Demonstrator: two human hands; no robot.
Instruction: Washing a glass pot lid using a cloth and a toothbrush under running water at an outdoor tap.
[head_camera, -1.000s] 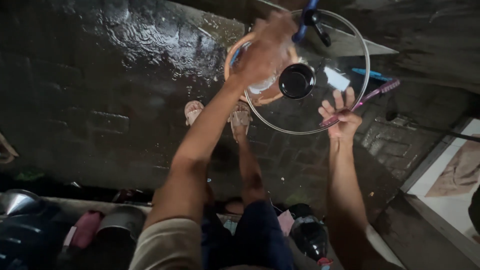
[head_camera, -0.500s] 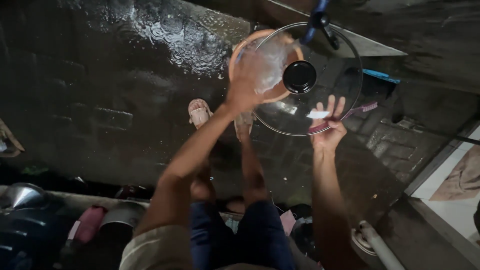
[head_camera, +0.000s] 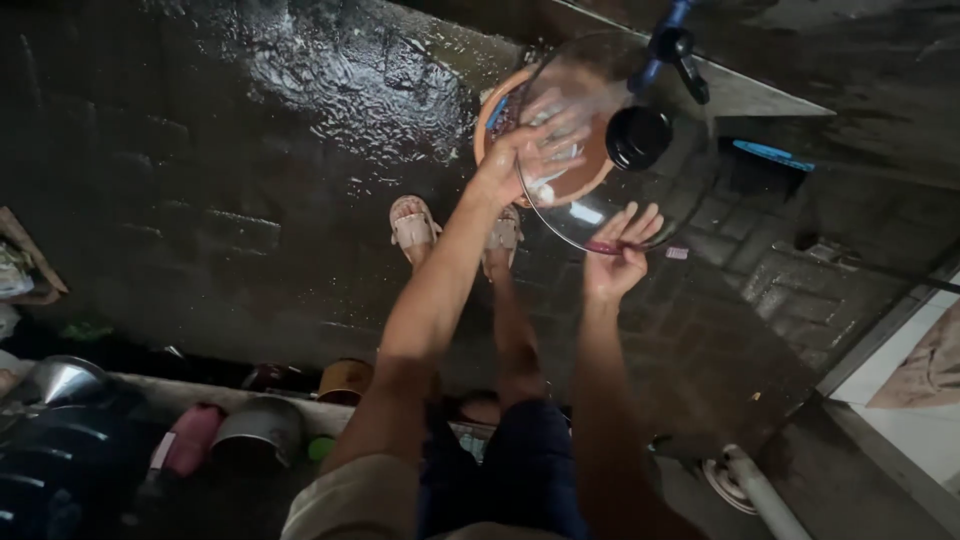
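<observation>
At the far left, along a low ledge, stand a shiny metal pot (head_camera: 55, 380), a pink bottle (head_camera: 190, 440), a grey metal bowl (head_camera: 262, 430) and a brown tin (head_camera: 345, 380); what they hold cannot be seen from above.

Further right, the person's left hand (head_camera: 530, 155) now lies flat against the glass lid (head_camera: 590, 215), fingers spread and open, pressed to the pane rather than gripping it. Half a second ago this hand was a blur lower on the lid's left edge; it has since slid up and inward across the glass, which reads as a rubbing stroke in a wash that is under way. The lid itself has tilted and moved up and to the right since a second ago, so that it now shows as a narrower oval, and its black knob (head_camera: 638, 137) sits nearer the blue tap (head_camera: 672, 40).

Behind the lid on the wet floor (head_camera: 330, 90) is an orange basin (head_camera: 575, 180), seen through the glass; its contents are too dim to tell.

The right hand (head_camera: 615, 255) holds the lid's lower rim, thumb and palm under it and fingers fanned up against the glass, with a thin pink stick pinched along the edge. The lid hangs in the air between both hands, above the person's sandalled feet (head_camera: 415, 228).
</observation>
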